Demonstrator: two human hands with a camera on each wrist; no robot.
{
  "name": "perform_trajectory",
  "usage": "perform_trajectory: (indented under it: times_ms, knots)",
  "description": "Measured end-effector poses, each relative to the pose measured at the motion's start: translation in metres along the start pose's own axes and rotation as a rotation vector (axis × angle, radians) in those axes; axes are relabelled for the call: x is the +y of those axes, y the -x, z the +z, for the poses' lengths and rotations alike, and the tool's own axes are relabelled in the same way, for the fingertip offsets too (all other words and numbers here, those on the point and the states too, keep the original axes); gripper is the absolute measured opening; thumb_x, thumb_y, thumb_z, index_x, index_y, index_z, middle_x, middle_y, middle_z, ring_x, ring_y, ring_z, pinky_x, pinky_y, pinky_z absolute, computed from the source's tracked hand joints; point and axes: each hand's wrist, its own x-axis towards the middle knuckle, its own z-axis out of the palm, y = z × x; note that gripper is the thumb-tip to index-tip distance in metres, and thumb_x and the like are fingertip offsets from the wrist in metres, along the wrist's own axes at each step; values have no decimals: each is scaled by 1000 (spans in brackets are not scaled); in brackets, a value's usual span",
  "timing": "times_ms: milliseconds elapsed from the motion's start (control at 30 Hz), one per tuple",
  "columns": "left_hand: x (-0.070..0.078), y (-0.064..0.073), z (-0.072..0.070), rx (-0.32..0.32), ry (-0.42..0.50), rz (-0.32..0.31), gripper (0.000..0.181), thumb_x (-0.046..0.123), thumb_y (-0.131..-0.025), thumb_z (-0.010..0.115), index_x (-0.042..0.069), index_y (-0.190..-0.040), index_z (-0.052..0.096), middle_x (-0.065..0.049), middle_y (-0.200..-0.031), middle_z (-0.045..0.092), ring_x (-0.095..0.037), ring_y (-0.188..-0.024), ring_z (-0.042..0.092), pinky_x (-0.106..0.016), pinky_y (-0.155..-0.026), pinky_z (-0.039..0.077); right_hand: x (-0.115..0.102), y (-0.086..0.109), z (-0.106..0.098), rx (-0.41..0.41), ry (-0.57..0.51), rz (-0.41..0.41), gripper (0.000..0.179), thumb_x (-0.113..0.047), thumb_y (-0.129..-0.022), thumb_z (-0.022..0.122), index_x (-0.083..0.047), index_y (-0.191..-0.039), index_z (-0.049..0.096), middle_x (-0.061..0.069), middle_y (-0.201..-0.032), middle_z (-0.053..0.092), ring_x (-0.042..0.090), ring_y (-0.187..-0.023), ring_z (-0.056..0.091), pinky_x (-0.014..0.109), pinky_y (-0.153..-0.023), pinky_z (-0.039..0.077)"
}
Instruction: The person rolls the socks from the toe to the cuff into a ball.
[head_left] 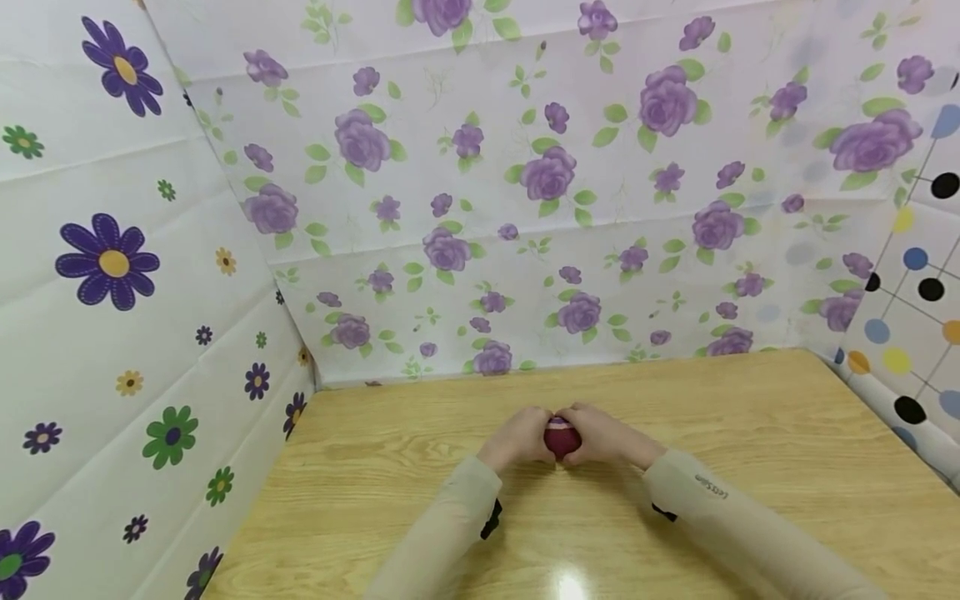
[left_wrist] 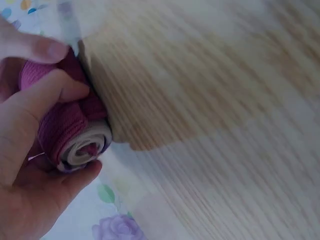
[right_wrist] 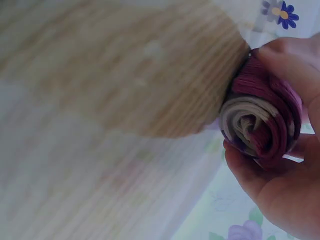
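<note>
A rolled-up sock (head_left: 561, 442), maroon with pale and purple bands, sits between both hands over the middle of the table. My left hand (head_left: 525, 435) grips its left side, thumb on the near face and fingers curled round the far one. From the other side, my right hand (head_left: 603, 433) holds it in the same way. In the left wrist view the roll's end shows a cream spiral (left_wrist: 85, 149) of wound fabric. The right wrist view shows the opposite spiral end (right_wrist: 250, 127), cream and maroon, beside the right thumb. Fingers partly hide the roll's middle.
The wooden table (head_left: 360, 492) spreads around the hands, with a light glare near its front. Behind it hangs a floral cloth (head_left: 480, 275); a daisy-print cloth (head_left: 172, 333) bounds the left and a dotted one (head_left: 918, 333) the right.
</note>
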Motion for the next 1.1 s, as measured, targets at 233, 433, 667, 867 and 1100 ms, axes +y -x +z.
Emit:
perform_trajectory:
  times_ms: [233,433,667,867,1100]
  knots:
    - [-10,3,-5,-69,218,-24,39,13,-74,83,5,-108,63,-3,-99,68,-8,-82,60,-21,-75,50,0,0,2,-1,-23,9,55,-18,-76,79,1,-123,57,11,-109,63,17,-90,59,33,-74,51]
    - [-18,9,-12,-59,343,-6,48,16,-77,80,7,-119,58,-6,-112,65,-13,-93,61,-25,-79,51,2,3,-2,2,-208,9,47,-15,-78,75,-1,-120,60,6,-102,67,11,-78,59,25,-65,50]
    - [-31,10,-9,23,684,-29,53,10,-80,78,11,-128,55,-10,-117,63,-17,-99,61,-30,-82,53,7,6,-5,51,-363,58,51,-27,-83,75,-4,-127,59,8,-106,68,12,-81,61,27,-66,52]
    - [-31,9,-5,96,991,-82,70,10,-87,72,5,-147,36,-17,-136,55,-27,-118,59,-35,-93,53,7,5,-9,113,-484,106,47,-31,-85,73,-5,-124,62,9,-99,69,16,-77,60,30,-63,52]
    - [-23,9,-4,153,1183,-62,63,14,-90,68,10,-146,40,-13,-137,56,-24,-122,57,-42,-102,47,8,3,-11,164,-540,157,46,-32,-87,72,-4,-122,63,11,-98,70,14,-76,61,29,-63,51]
